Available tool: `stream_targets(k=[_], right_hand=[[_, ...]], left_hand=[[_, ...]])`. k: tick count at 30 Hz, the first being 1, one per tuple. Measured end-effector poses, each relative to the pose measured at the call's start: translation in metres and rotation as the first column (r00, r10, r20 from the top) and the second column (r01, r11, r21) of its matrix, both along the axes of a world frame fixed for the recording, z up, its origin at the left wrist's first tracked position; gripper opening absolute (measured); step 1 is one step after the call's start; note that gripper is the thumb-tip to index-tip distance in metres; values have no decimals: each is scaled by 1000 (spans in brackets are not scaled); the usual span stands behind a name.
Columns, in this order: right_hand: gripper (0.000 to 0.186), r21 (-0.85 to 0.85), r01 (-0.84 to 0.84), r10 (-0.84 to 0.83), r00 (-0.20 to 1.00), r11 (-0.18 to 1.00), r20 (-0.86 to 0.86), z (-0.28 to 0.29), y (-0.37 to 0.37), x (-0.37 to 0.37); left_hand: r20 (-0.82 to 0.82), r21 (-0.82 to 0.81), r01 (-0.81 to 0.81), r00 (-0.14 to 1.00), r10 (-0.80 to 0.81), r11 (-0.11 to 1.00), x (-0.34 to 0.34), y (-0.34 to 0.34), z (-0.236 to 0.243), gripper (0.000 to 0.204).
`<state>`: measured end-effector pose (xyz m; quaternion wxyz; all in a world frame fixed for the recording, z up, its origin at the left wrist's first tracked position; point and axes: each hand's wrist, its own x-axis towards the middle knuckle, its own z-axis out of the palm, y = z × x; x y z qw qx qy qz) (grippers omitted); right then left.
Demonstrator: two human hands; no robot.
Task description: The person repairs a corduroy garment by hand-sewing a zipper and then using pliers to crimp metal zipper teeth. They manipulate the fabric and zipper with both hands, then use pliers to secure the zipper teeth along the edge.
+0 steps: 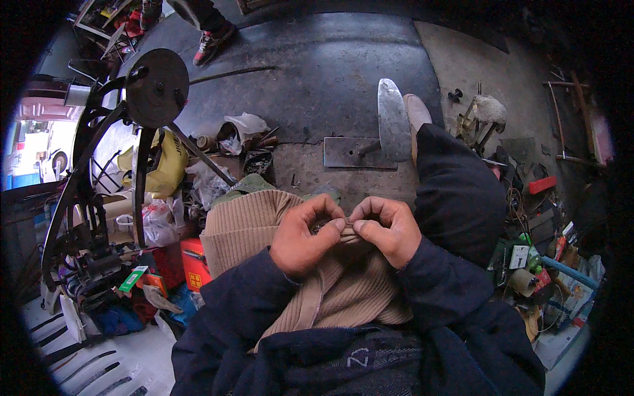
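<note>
A tan ribbed garment (244, 228) lies bunched across my lap, with a thin seam or zipper line running down its front part. My left hand (300, 239) pinches the gathered edge of it between thumb and forefinger. From the other side, my right hand (391, 231) pinches the same edge, its fingertips almost meeting those of the left. A small dark, toothed-looking bit shows beside the left fingertips, too small to make out. Both forearms are in dark blue sleeves. Whatever lies right between the fingertips is hidden.
A black cast-iron machine with a round wheel (157, 88) stands at left. Ahead is a metal foot-shaped form (394, 119) on a flat base (337, 153), beside my shoe (417, 111). Bags and tools clutter both sides. Another person's shoe (214, 41) is at the far left.
</note>
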<state>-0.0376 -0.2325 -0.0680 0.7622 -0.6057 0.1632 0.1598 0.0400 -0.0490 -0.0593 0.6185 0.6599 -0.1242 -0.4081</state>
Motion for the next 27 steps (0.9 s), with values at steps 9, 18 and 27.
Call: stream_targets(k=[9,18,27], right_hand=[[10,-13,2,-3,1000,1000,-6,-1,0,-1],[10,3,-5,5,1000,1000,-15,0,0,-1],[15,-4,32,-32,999,999,9,0,1,0]], left_hand=[[57,17,23,998,-24,1000,1,0,-1,9],[60,36,26,998,-28,999,0,-1,0,9],[32,25,18,999,-19,1000,1,-1,1,11]])
